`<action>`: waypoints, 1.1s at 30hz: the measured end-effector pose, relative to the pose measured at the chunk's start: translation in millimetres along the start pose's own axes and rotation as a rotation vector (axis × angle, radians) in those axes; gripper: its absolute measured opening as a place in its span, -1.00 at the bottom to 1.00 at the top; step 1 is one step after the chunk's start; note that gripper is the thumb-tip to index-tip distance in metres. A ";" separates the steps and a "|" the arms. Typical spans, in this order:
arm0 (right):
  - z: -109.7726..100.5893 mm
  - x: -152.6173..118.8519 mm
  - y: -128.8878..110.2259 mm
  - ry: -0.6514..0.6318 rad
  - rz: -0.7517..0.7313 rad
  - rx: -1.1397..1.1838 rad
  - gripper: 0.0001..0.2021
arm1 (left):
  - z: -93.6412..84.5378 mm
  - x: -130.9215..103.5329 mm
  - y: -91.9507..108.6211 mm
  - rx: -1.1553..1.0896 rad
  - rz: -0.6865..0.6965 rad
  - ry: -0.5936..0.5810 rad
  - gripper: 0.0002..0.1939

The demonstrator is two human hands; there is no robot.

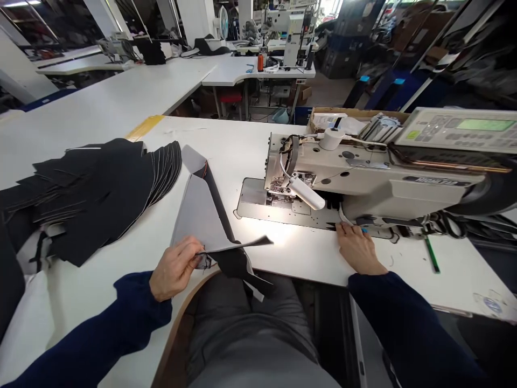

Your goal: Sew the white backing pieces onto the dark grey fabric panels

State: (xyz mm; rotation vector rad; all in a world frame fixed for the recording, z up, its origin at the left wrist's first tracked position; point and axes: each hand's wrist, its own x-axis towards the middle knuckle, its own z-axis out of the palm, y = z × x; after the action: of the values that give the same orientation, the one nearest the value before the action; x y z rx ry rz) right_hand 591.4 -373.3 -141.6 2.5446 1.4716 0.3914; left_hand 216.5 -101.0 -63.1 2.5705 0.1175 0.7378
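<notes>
Grey fabric panel [202, 207], black strips along it, pinched in my left hand [177, 268]. Sits on the white table [226, 143], left of the sewing machine [375, 178]; long axis runs forward, away from those fingers. Right hand [357, 249] well apart, by the machine bed; can't tell its grip.

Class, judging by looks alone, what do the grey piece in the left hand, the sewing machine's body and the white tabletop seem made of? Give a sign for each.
Piece: probably fabric, perhaps backed; matte, with thin, drooping flaps.
Body: likely painted metal; smooth, pale, rigid-looking casing, though plastic remains possible.
Tabletop: perhaps laminated board; smooth white surface, brownish curved edge.
</notes>
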 end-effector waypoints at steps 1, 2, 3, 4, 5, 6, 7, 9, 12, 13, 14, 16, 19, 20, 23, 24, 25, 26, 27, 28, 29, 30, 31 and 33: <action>-1.9 -2.3 3.3 0.002 -0.022 -0.012 -0.58 | 1.0 3.3 0.2 -0.012 0.043 -0.013 -0.88; -4.0 -4.3 6.2 0.006 -0.054 -0.010 -0.58 | 1.5 7.2 1.1 -0.016 0.074 -0.039 -0.89; -5.6 -6.0 9.4 0.016 -0.089 0.001 -0.59 | 1.6 11.7 2.6 -0.018 0.089 -0.071 -0.89; -6.3 -7.3 12.9 0.030 -0.122 0.017 -0.62 | 1.4 16.8 4.6 -0.022 0.088 -0.108 -0.88; -6.1 -8.1 16.8 0.048 -0.154 0.034 -0.65 | 1.1 22.4 6.7 -0.033 0.072 -0.145 -0.86; -5.1 -7.9 20.3 0.070 -0.184 0.053 -0.68 | 0.9 28.2 8.4 -0.055 0.042 -0.183 -0.82; -3.9 -6.5 22.9 0.098 -0.190 0.069 -0.70 | 1.0 34.3 9.4 -0.093 0.007 -0.217 -0.79; -5.1 0.0 21.6 0.185 -0.146 0.125 -0.74 | 1.9 45.7 8.8 -0.205 -0.069 -0.265 -0.75; -32.8 13.2 -4.1 0.338 0.018 0.406 -0.78 | 5.1 59.0 4.9 -0.399 -0.169 -0.280 -0.73; -50.7 16.6 -18.6 0.348 0.034 0.540 -0.77 | 6.5 62.2 4.1 -0.452 -0.189 -0.275 -0.73; -71.7 19.4 -35.0 0.355 0.003 0.666 -0.74 | 8.0 64.9 3.9 -0.493 -0.202 -0.269 -0.73; -116.5 23.7 -70.4 0.375 -0.107 0.810 -0.71 | 11.2 69.3 5.0 -0.540 -0.219 -0.253 -0.73; -165.7 31.3 -116.7 0.395 -0.335 0.879 -0.65 | 15.0 74.9 7.9 -0.594 -0.259 -0.236 -0.72; -172.9 34.8 -128.1 0.362 -0.379 0.898 -0.64 | 15.6 76.6 8.6 -0.620 -0.276 -0.230 -0.72; -168.8 46.9 -148.2 0.217 -0.383 0.979 -0.63 | 15.7 81.3 10.1 -0.703 -0.336 -0.202 -0.70; -161.9 50.5 -151.0 0.155 -0.360 1.027 -0.63 | 15.6 82.7 10.4 -0.727 -0.361 -0.192 -0.70; -154.3 53.3 -152.4 0.095 -0.333 1.086 -0.64 | 15.6 84.0 10.6 -0.749 -0.384 -0.183 -0.70; -146.9 55.0 -152.7 0.042 -0.308 1.152 -0.65 | 16.0 85.3 10.8 -0.770 -0.406 -0.172 -0.70; -140.8 55.5 -152.3 0.000 -0.288 1.214 -0.66 | 16.7 86.4 11.0 -0.787 -0.425 -0.162 -0.70; -136.3 54.9 -151.4 -0.026 -0.274 1.262 -0.68 | 17.7 87.5 11.2 -0.798 -0.437 -0.155 -0.71; -133.7 53.5 -150.2 -0.040 -0.268 1.291 -0.69 | 19.1 88.5 11.2 -0.801 -0.443 -0.147 -0.72; -132.8 51.6 -148.9 -0.048 -0.271 1.302 -0.70 | 20.7 89.4 11.1 -0.798 -0.438 -0.143 -0.74; -133.3 49.7 -147.6 -0.056 -0.279 1.298 -0.70 | 22.4 90.1 10.9 -0.791 -0.427 -0.141 -0.76; -136.6 46.8 -145.2 -0.082 -0.301 1.264 -0.72 | 25.7 91.0 10.1 -0.781 -0.393 -0.140 -0.79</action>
State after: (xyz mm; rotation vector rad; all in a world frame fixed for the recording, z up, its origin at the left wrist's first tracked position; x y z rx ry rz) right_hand 451.8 -257.8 -46.1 2.8741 2.5283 -0.9946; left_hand 307.1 -102.0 -33.9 1.7686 0.2290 0.3489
